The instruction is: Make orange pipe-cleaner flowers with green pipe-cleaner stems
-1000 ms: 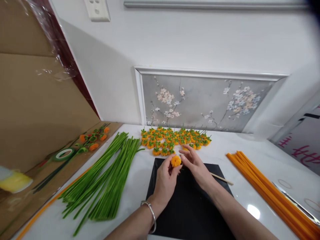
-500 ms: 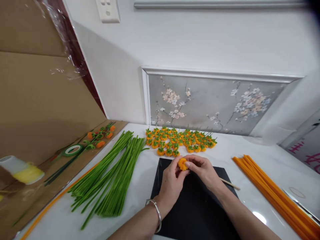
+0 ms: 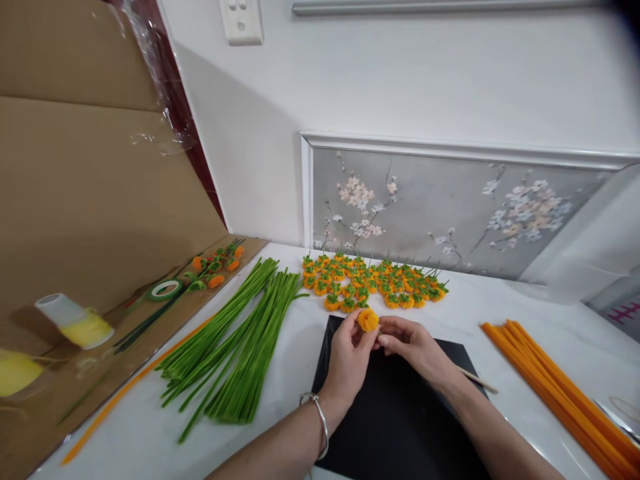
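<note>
Over the black mat, my left hand (image 3: 350, 350) grips a small orange ball-shaped flower (image 3: 368, 320) of fuzzy pipe cleaner between thumb and fingers. A silver bangle is around that wrist. My right hand (image 3: 407, 343) is closed in a pinch just below and right of the flower; what sits between its fingertips is too small to make out. The black mat (image 3: 395, 420) lies flat under both hands. Behind it stand several rows of finished orange pieces with green tops (image 3: 357, 273), some with thin stems pointing up.
Green pipe cleaners (image 3: 250, 347) lie in a loose bundle at left, orange pipe cleaners (image 3: 555, 387) at right. A thin stick (image 3: 477, 380) rests beside the mat. Cardboard at far left holds green tape (image 3: 164, 289) and a yellow-and-white container (image 3: 75, 323). A wall panel (image 3: 440, 213) rises behind.
The view has shifted left, so things appear further right. The orange flower is turned to face up more, and my right fingers have moved from its front to below its right side.
</note>
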{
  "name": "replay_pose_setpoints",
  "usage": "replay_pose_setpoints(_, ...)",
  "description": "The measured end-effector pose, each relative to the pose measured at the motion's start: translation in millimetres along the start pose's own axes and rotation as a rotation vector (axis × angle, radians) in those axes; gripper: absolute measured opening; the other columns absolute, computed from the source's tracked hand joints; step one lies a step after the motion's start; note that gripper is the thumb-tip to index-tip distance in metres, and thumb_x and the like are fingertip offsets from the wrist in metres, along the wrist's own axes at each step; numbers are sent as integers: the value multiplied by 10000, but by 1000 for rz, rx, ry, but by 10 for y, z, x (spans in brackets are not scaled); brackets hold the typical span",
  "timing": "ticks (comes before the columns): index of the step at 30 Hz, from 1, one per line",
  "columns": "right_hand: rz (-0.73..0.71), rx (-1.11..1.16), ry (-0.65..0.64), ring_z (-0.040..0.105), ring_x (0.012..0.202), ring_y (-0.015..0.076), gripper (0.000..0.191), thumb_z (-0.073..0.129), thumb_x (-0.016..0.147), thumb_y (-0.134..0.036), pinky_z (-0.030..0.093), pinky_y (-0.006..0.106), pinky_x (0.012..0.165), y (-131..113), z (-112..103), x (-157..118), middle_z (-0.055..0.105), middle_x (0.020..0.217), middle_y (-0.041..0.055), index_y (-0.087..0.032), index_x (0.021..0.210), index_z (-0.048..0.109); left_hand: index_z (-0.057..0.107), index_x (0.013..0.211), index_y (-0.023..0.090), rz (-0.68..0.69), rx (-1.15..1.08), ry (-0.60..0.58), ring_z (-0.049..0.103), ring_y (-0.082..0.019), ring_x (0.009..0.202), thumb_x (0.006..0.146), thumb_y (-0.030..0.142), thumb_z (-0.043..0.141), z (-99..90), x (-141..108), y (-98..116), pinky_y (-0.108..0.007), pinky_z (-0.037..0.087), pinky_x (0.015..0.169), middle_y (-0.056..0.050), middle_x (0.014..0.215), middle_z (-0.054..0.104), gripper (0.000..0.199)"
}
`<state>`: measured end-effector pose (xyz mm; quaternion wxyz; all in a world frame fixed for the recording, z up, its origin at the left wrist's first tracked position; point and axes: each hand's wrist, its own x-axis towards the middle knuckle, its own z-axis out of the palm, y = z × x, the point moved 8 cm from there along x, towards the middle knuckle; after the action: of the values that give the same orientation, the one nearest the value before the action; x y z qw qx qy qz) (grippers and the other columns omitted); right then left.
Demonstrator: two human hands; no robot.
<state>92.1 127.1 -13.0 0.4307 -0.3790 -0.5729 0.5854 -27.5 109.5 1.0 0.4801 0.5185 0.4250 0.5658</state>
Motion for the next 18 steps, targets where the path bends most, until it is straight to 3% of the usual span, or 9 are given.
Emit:
replay_pose_setpoints(4, -48, -255, 144, 533, 564, 140, 356, 678, 741, -491, 431, 283, 552, 8, -203, 27, 657, 695, 29, -162, 877, 687, 512, 1204, 155, -79, -68, 4, 678, -196, 853, 810, 303, 628, 21, -5, -73, -300, 562, 743, -79, 1003, 681, 437)
replay_pose_setpoints(8, -218, -640, 356, 566, 649, 190, 246, 533, 856, -381, 428, 316, 622, -249, -417, -9, 652, 745, 54, -187, 881, 682, 459, 1272, 159, -168, -127, 31, 694, -185, 806, 792, 251, 641, 40, -20, -168, -293, 569, 697, -94, 1015, 660, 521)
replay_pose_setpoints(10, -306, -918, 435, 579, 723, 214, 239, 451, 897, -270, 414, 326, 667, -429, -419, -35, 652, 812, 79, -190, 903, 676, 494, 1239, 152, -177, -122, 37, 693, -167, 744, 790, 241, 639, 46, -18, -197, -274, 566, 653, -88, 975, 663, 480)
replay_pose_setpoints(14, -298, -1490, 316, 559, 839, 244, 302, 416, 859, -57, 350, 342, 716, -562, -195, 78, 641, 872, 113, -196, 912, 679, 537, 1188, 148, -143, -76, 22, 675, -128, 658, 814, 193, 582, 55, 7, -217, -243, 562, 601, -79, 945, 665, 379)
replay_pose_setpoints(18, -292, -1601, 197, 519, 863, 255, 243, 508, 834, -55, 303, 364, 748, -622, -50, 301, 636, 842, 121, -211, 792, 689, 543, 1168, 140, -133, -50, 30, 667, -114, 636, 832, 136, 516, 40, 27, -231, -226, 562, 581, -81, 945, 662, 338)
